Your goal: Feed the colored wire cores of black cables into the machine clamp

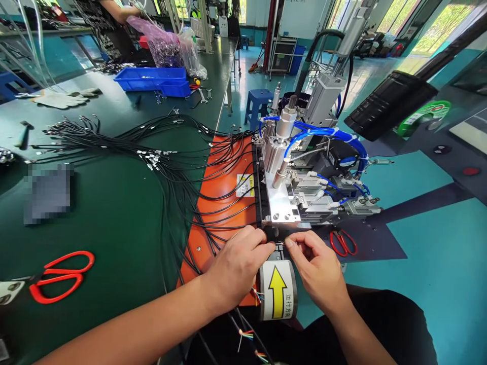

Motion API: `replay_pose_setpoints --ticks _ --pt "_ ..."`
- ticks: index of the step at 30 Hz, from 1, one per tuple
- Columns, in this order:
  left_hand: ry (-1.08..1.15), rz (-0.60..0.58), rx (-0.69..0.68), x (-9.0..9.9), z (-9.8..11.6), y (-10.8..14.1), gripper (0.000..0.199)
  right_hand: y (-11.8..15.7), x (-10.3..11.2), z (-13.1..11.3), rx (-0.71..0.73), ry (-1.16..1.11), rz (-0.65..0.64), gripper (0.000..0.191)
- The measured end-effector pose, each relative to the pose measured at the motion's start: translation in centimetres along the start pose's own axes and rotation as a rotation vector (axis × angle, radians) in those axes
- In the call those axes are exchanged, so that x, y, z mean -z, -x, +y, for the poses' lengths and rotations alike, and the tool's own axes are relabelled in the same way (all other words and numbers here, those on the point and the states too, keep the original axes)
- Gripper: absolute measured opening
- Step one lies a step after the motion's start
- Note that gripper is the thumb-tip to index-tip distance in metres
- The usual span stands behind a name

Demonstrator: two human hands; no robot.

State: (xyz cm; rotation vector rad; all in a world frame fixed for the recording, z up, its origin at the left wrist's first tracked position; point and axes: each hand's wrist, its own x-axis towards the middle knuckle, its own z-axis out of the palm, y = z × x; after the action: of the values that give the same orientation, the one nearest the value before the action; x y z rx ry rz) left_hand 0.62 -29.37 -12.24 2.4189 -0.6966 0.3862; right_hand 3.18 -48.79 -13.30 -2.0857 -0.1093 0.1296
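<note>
My left hand (243,253) is closed at the front of the bench machine (283,197), its fingertips by the metal track; what they hold is hidden. Across from it, my right hand (319,266) pinches with thumb and forefinger at the same track, on something too small to make out. Just below both hands is a rounded end piece with a yellow arrow label (279,291). Black cables (224,203) run side by side over an orange plate (228,172) into the machine's edge. Cable ends with bared coloured wires (247,334) hang below my left wrist.
Red-handled scissors (63,276) lie on the green table at left, and another red-handled pair (344,242) lies right of the machine. A cable bundle (87,134), a blue bin (152,81) and gloves (63,99) are farther back. A co-worker (114,30) is at the far left.
</note>
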Motion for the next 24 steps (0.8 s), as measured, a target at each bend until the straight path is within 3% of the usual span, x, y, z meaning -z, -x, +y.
replay_pose_setpoints --ticks 6,13,15,17,19,21,24 --pt "-0.08 -0.064 0.019 0.8 0.3 0.0 0.026 -0.1 0.0 -0.1 -0.067 -0.012 -0.031 0.034" --pt "-0.129 -0.147 0.143 1.2 0.4 0.1 0.016 -0.8 0.0 0.1 -0.192 -0.042 -0.088 0.037" --pt "-0.131 -0.157 0.154 1.4 0.4 0.1 0.017 -0.3 0.2 -0.2 -0.197 -0.033 -0.05 0.035" --pt "-0.114 -0.176 0.17 1.6 0.4 -0.1 0.017 1.0 0.3 -0.9 -0.092 0.022 0.046 0.027" --pt "-0.081 -0.218 0.2 1.9 0.4 -0.3 0.018 2.6 0.1 -1.9 0.193 0.147 0.104 0.014" --pt "-0.038 -0.267 0.236 2.6 0.4 -0.6 0.02 4.2 -0.8 -2.9 0.494 0.294 0.007 0.012" --pt "-0.023 -0.225 0.269 5.3 0.1 -1.6 0.025 5.6 -2.8 -3.9 0.595 0.442 -0.03 0.011"
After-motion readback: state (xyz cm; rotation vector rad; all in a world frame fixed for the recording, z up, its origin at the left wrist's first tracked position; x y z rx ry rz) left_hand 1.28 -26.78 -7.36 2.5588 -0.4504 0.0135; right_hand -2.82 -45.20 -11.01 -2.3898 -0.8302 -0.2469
